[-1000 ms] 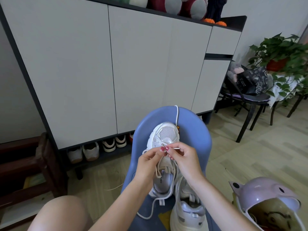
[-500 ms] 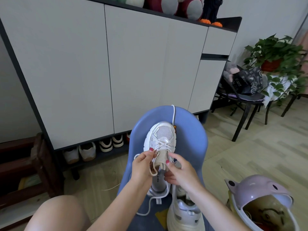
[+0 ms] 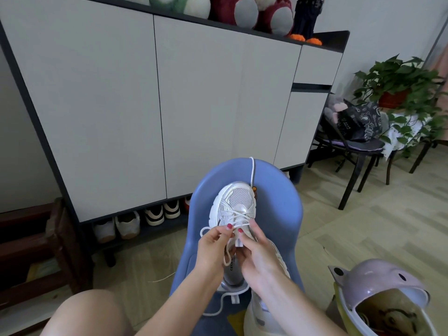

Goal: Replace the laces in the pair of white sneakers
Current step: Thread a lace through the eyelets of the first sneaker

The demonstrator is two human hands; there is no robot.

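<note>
A white sneaker (image 3: 234, 202) lies toe-away on a blue chair seat (image 3: 278, 209). A white lace (image 3: 238, 218) crosses its upper eyelets, and one end trails over the chair's far rim. My left hand (image 3: 213, 248) pinches a loop of that lace at the shoe's left side. My right hand (image 3: 259, 255) pinches the lace and the tongue at the middle of the shoe, covering its right side. The second white sneaker (image 3: 261, 318) sits nearer me at the bottom, partly under my right forearm. A loose lace end curls on the seat below the first shoe.
A tall white cabinet (image 3: 194, 105) stands behind the chair, with several shoes in its bottom gap. A lilac helmet (image 3: 378, 284) rests at lower right. A black chair (image 3: 354, 146) with a bag and a potted plant (image 3: 400, 86) stand at right. My bare knee is at lower left.
Both hands slid back from the upper eyelets toward the tongue, then up again; my left hand now holds a lace loop out to the left and the lace lies tighter across the eyelets.
</note>
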